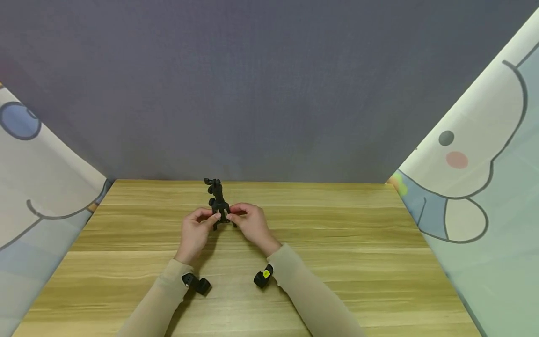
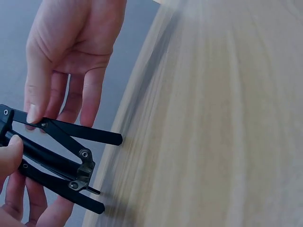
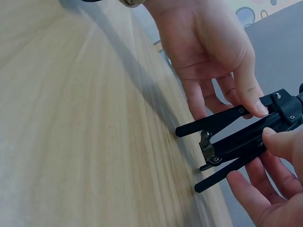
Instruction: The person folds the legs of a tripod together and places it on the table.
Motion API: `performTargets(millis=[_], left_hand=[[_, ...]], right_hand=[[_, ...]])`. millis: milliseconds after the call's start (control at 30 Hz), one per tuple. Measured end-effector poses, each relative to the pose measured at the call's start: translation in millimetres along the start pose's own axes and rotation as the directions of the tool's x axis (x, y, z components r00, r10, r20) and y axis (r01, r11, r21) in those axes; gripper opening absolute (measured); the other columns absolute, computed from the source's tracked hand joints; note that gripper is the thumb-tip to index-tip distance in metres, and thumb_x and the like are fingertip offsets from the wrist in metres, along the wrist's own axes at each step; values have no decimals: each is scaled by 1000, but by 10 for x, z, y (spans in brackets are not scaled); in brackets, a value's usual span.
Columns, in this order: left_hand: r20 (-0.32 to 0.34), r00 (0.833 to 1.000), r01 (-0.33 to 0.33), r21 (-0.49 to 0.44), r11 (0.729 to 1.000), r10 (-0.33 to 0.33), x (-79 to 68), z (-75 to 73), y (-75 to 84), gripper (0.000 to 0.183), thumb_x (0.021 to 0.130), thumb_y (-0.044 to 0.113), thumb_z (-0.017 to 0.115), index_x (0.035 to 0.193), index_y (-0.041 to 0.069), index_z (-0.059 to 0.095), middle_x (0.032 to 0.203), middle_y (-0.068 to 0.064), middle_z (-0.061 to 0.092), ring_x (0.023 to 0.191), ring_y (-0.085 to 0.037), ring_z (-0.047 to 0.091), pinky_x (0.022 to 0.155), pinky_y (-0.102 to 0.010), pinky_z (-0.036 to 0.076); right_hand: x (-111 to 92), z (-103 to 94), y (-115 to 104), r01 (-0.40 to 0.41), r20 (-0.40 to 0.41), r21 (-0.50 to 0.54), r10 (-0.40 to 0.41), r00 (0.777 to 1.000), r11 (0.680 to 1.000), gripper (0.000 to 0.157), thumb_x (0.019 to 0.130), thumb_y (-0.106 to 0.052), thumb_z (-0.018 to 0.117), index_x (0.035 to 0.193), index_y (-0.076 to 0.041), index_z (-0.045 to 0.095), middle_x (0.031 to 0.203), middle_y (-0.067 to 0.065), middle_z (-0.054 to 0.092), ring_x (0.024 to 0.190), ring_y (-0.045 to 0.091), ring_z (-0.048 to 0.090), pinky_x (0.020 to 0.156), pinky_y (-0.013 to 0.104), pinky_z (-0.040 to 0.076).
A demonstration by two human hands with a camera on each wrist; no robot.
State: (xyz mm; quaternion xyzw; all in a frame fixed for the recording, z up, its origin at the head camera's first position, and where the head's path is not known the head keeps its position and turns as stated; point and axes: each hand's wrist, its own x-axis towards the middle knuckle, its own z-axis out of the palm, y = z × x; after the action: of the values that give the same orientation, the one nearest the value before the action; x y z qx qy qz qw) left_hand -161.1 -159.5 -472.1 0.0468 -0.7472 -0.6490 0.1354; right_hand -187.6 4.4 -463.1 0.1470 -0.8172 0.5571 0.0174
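A small black tripod (image 1: 216,194) is held upright between both hands near the far side of the wooden table. My left hand (image 1: 195,236) pinches one leg between thumb and fingers; my right hand (image 1: 252,227) does the same on the opposite leg. The left wrist view shows two legs (image 2: 90,132) spread a little from the centre column, joined to it by a metal brace (image 2: 85,171) low down. In the right wrist view the left hand (image 3: 213,52) is at the top, with the right-hand fingers (image 3: 279,182) below.
The wood-grain table (image 1: 337,243) reaches back to a plain grey panel (image 1: 269,93). Cartoon-printed panels flank it, one on the left (image 1: 46,173) and one on the right (image 1: 476,154). Black wrist cameras hang from the left sleeve (image 1: 198,284) and right sleeve (image 1: 263,277).
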Motion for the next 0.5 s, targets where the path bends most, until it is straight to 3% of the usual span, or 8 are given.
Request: performTargets(millis=[167, 500], left_hand=[[0, 1000, 30, 12, 999, -30, -8, -13, 11, 16, 81, 12, 74, 87, -1, 68, 92, -10, 63, 73, -13, 56, 53, -20, 45], [34, 997, 76, -30, 997, -75, -1, -7, 26, 21, 83, 11, 72, 93, -6, 65, 88, -13, 60, 62, -11, 52, 54, -21, 45]], right_hand=[[9, 29, 22, 18, -2, -7, -18, 1000, 1000, 9, 82, -17, 73, 91, -16, 72, 87, -9, 68, 82, 5, 61, 70, 22, 50], [10, 64, 27, 41, -38, -1, -41, 998, 999, 4, 82, -12, 73, 85, -14, 69, 85, -6, 66, 81, 7, 61, 66, 21, 51]])
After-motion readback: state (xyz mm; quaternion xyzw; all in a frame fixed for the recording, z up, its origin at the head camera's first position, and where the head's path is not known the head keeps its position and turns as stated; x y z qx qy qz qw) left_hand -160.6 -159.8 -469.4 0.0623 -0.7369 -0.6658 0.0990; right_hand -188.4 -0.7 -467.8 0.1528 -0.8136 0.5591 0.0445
